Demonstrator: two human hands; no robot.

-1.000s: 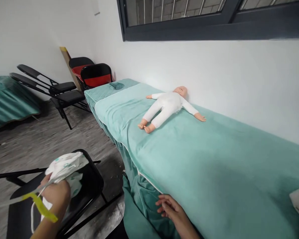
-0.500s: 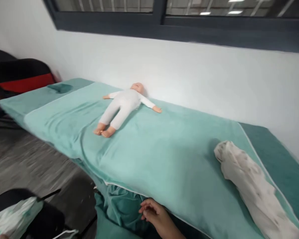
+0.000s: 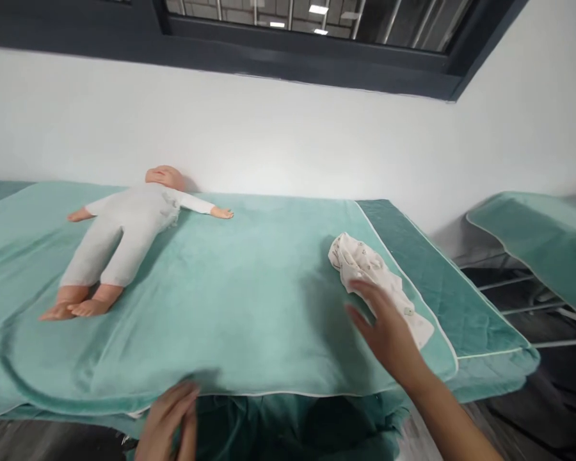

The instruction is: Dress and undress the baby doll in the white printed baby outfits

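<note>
My right hand [image 3: 386, 330] is stretched over the bed, fingers apart and thumb out, holding nothing. It hovers at or just above a crumpled white patterned cloth [image 3: 369, 266], covering part of it; whether the fingertips touch it I cannot tell. At the front edge of the bed is my left hand [image 3: 170, 416], its fingers loosely bent and slightly blurred, with nothing seen in it. A baby doll [image 3: 129, 218] in a white bodysuit lies on its back to the left, arms spread, head toward the wall. Under doll and cloth spreads a light green sheet [image 3: 249, 288].
A darker green quilted mattress [image 3: 436, 301] shows at the right end of the bed. Beyond a gap stands another bed frame [image 3: 532, 310] with a green cover [image 3: 552, 230]. Behind are a white wall [image 3: 269, 141] and a dark-framed window [image 3: 297, 57].
The view has swung right, so the chairs at the left are gone and a second bed appears. My right hand has risen from the bed's front edge to the cloth. My left hand now shows.
</note>
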